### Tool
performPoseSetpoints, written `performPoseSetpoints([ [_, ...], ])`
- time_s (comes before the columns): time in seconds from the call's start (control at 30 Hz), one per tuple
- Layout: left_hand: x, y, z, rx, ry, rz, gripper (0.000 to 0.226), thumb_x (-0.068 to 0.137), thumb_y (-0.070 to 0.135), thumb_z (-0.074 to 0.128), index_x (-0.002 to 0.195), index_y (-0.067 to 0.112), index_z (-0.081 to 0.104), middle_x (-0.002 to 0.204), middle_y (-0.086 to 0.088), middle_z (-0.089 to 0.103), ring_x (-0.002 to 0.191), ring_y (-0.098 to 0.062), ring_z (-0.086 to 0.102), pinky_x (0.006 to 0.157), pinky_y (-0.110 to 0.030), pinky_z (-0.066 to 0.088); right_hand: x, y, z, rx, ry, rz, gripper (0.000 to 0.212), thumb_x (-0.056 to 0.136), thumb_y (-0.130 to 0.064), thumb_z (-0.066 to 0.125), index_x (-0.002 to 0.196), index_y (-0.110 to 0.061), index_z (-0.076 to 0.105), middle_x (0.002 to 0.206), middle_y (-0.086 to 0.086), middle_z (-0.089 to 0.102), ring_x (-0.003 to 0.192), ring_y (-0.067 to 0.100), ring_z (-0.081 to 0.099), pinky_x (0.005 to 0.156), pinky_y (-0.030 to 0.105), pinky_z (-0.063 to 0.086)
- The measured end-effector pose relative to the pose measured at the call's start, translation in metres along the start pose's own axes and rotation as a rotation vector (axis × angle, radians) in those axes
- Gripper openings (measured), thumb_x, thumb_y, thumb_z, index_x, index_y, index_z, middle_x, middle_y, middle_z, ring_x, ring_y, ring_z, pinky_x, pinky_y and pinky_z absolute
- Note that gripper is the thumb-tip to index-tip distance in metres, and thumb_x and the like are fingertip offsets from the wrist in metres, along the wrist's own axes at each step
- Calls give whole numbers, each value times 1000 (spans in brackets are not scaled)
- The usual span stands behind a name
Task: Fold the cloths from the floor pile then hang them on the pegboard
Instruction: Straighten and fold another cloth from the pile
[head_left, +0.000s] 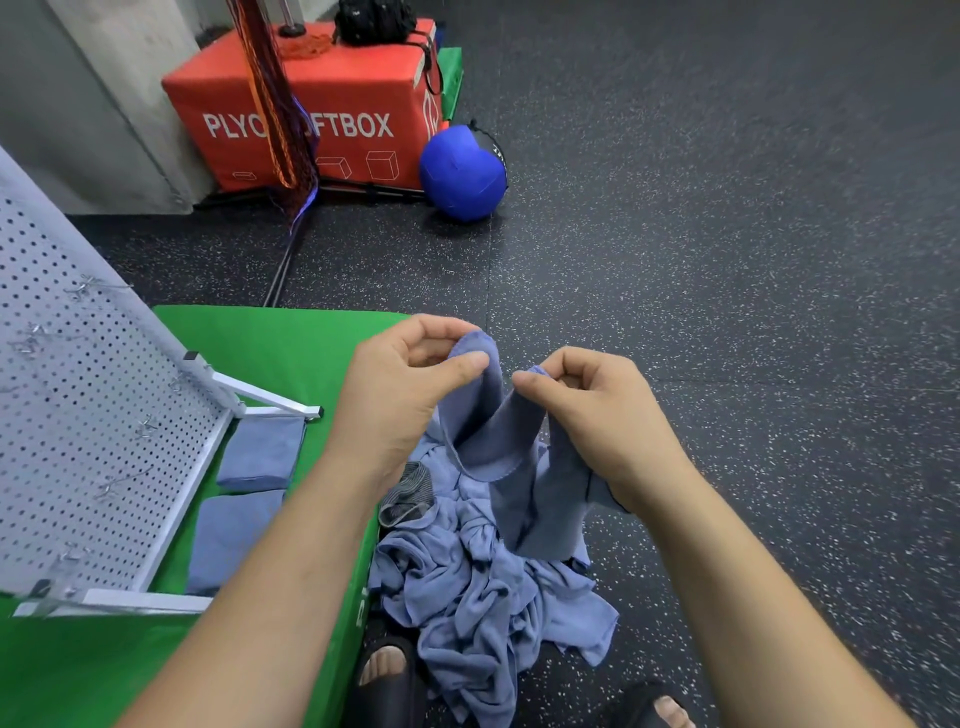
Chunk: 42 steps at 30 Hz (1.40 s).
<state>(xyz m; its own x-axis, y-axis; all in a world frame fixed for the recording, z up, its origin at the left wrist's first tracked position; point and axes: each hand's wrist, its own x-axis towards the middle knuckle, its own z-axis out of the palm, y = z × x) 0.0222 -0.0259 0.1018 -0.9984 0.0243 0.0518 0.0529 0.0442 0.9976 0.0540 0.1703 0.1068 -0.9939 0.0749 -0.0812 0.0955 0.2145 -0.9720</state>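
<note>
A blue-grey cloth (498, 436) hangs between my two hands above the floor pile. My left hand (400, 389) pinches one upper corner between thumb and fingers. My right hand (597, 405) pinches the other corner, close beside it. Below lies the pile of crumpled blue-grey cloths (483, 587) on the dark floor, with a striped grey piece (408, 493) at its left edge. The white pegboard (78, 415) with metal hooks leans at the left. Two folded cloths (262, 452) (231, 540) lie flat at its foot.
The pegboard stands on a green mat (280, 343). A red plyo soft box (306, 104) and a blue ball (462, 171) sit at the back by a black stand's legs. My feet in black slides (384, 670) are at the bottom edge, by the pile.
</note>
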Motion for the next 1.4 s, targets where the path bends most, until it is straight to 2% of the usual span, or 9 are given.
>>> performPoseSetpoints([
  [0.1,-2,3,4,71,-5,64,13,94,10,79,104,16,81,101,2,83,95,-9,76,89,-21,54,-1,-1,0,40,-18,9,25,96,-27,78,84,-6,71,63,3,47,61,16,37,58,29,30],
  [0.33,-7,4,9,262,-57,191,12,91,17,83,98,26,84,96,5,81,90,-15,77,90,-40,62,-3,-7,6,218,-82,99,20,98,-15,64,88,-1,74,70,10,58,65,16,49,63,33,37],
  [0.5,-9,7,9,335,-60,236,15,90,16,84,97,29,84,92,12,80,83,-6,73,79,-27,56,-3,-9,3,263,-131,89,29,95,-3,55,95,-11,83,97,26,77,78,21,66,75,35,53],
  [0.67,-10,5,12,354,-43,240,15,91,18,83,99,31,84,94,12,80,88,-10,75,81,-30,58,-3,-2,4,160,-75,17,11,99,-16,73,92,-12,81,84,25,73,71,17,56,66,32,44],
  [0.83,-13,10,16,207,-65,153,11,90,18,85,101,23,85,93,7,82,91,-14,79,92,-43,63,0,3,5,65,6,-64,17,98,-19,76,86,-7,74,58,0,52,48,6,37,46,20,31],
  [0.93,-14,11,14,127,-111,111,19,85,20,90,103,21,84,95,0,83,89,-18,77,92,-43,63,2,7,4,25,63,-106,16,95,-26,80,89,-15,70,51,-11,43,48,7,34,49,24,30],
  [1.07,-14,13,11,156,-149,157,18,90,5,82,103,17,83,93,0,82,85,-13,75,84,-30,59,2,7,1,-73,45,-196,19,96,-33,79,112,-37,69,53,-6,48,51,12,45,56,33,40],
  [1.2,-15,17,10,270,-57,224,19,84,16,76,101,24,71,88,7,78,82,-9,73,74,-14,48,5,5,-2,-162,-19,-246,10,98,-35,76,93,-27,76,52,-6,50,51,10,42,57,31,33],
  [1.4,-20,14,10,524,-132,269,46,80,15,82,108,31,49,93,8,69,81,-15,68,76,-28,55,12,4,-14,-84,44,-252,16,99,-30,74,87,-20,72,53,-5,49,48,9,37,55,29,29],
])
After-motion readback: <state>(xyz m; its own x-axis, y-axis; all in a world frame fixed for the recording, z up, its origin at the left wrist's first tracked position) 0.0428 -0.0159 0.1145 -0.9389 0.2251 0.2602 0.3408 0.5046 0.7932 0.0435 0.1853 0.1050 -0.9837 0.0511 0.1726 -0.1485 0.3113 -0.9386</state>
